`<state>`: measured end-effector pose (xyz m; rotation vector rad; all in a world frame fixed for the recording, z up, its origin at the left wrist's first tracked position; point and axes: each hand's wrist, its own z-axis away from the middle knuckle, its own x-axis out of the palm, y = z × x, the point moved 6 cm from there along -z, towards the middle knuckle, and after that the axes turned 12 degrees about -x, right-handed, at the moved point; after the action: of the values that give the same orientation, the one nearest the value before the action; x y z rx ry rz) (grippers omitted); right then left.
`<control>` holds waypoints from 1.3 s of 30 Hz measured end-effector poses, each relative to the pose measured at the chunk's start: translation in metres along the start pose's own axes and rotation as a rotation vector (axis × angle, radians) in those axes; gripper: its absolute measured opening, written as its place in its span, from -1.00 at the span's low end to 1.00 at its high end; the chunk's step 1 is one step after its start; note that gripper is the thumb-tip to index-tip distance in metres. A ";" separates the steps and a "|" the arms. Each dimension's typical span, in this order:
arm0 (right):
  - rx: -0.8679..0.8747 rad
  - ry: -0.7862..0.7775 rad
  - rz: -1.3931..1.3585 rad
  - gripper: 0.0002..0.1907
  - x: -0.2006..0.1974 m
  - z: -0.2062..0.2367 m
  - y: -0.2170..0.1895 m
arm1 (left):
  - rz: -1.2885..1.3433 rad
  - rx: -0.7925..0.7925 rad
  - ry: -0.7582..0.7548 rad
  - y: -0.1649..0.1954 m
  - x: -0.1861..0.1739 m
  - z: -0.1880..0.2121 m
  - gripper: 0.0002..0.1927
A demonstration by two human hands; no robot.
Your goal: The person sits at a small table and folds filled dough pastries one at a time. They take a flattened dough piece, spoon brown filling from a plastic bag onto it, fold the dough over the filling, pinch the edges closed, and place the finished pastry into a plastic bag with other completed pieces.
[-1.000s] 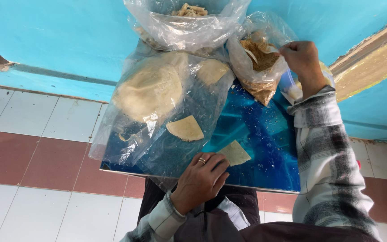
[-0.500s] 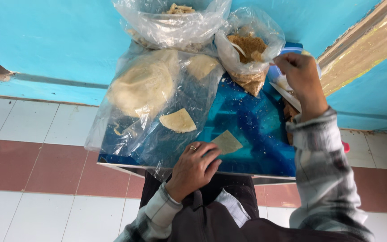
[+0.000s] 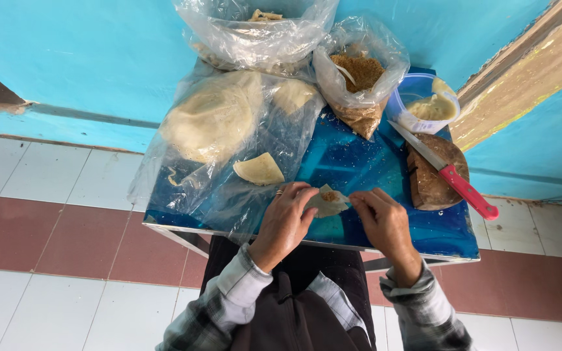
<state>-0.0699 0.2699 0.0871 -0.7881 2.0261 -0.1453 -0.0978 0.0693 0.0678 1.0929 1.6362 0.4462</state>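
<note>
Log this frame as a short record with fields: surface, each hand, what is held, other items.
surface: blue table, edge toward the person
left hand: fingers on the wrapper's left edge
right hand: fingers at the wrapper's right edge
wrapper: pale, small heap of brown filling on it
bags: large bag of pale sheets; crumb bag
cut piece: lies on the large bag
knife: red handle, across a wooden block
tub: pale paste inside

glossy blue tabletop (image 3: 359, 169), crinkled clear plastic bag (image 3: 255, 39)
</note>
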 end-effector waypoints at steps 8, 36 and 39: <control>-0.052 0.035 0.114 -0.89 0.003 0.003 -0.029 | -0.078 -0.006 -0.055 -0.001 0.002 -0.006 -0.56; -0.038 0.146 0.082 -0.96 -0.053 0.013 -0.007 | -0.043 0.006 -0.039 0.018 -0.014 0.046 -0.73; -0.101 0.212 0.284 -0.86 -0.079 -0.036 0.017 | -0.169 -0.067 0.025 0.027 -0.017 0.064 -0.76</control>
<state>-0.0777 0.3222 0.1582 -0.5560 2.3383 0.0385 -0.0286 0.0540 0.0742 0.8944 1.7073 0.4016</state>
